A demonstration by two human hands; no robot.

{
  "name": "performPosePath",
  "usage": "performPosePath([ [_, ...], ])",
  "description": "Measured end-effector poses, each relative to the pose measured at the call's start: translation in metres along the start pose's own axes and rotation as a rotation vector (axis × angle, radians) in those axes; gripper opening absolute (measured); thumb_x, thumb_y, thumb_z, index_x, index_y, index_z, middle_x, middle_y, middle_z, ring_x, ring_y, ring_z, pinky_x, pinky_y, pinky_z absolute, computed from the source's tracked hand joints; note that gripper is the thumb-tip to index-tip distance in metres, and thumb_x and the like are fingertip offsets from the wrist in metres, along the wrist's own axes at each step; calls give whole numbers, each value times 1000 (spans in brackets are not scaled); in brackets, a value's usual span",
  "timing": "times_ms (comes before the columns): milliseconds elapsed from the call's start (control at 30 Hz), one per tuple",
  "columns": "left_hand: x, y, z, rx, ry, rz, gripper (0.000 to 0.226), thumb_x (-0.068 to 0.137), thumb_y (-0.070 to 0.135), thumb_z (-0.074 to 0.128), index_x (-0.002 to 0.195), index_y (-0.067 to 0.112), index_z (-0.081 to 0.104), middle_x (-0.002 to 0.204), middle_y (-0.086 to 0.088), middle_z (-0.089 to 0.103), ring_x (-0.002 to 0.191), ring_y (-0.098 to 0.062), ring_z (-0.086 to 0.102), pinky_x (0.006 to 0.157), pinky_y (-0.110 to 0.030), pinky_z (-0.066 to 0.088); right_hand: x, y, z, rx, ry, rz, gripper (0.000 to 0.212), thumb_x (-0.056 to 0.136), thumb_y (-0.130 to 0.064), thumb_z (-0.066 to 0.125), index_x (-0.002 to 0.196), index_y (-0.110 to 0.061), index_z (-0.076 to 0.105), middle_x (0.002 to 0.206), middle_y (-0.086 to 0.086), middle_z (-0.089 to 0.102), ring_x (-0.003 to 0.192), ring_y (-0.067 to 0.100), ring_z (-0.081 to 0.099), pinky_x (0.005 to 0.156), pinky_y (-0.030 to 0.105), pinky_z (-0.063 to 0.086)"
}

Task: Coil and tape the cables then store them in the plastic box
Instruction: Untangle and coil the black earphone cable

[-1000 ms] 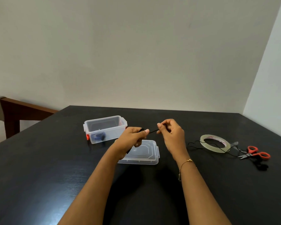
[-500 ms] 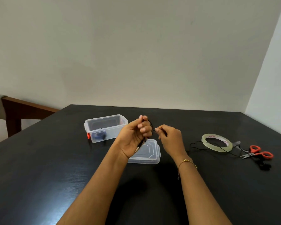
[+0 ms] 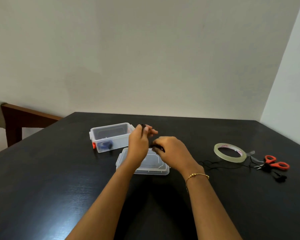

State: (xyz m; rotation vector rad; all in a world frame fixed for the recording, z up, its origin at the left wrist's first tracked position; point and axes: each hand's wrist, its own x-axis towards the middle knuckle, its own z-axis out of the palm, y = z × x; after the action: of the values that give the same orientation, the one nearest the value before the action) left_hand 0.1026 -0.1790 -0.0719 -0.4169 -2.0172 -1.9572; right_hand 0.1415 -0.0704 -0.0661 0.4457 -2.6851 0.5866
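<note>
Black table (image 3: pixel 42 179) | both hands pinch black cable (image 3: pixel 157 147) | left hand (image 3: pixel 139 144), right hand (image 3: pixel 171 153) hide its coil

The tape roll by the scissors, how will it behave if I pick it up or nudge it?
The tape roll is a thin, hollow ring, so probably light. It lies flat, so a nudge should slide it rather than roll it. On edge, it likely would roll.

Black wood-grain tabletop (image 3: pixel 42 187) under the hands, plain off-white wall (image 3: pixel 145 58) beyond them, brown wooden chair frame (image 3: pixel 16 118) far left, soft even light
</note>
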Motion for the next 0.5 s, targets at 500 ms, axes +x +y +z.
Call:
performPosePath([
  [500,-5,13,-19,-12,-567,-400,39,98,22,32,75,8,60,53,1,37,49,-9,36,51,-21,30,-6,17,-5,-32,499,-46,12,81,-26,68,90,-19,63,75,-4,65,74,10,56,86,28,21],
])
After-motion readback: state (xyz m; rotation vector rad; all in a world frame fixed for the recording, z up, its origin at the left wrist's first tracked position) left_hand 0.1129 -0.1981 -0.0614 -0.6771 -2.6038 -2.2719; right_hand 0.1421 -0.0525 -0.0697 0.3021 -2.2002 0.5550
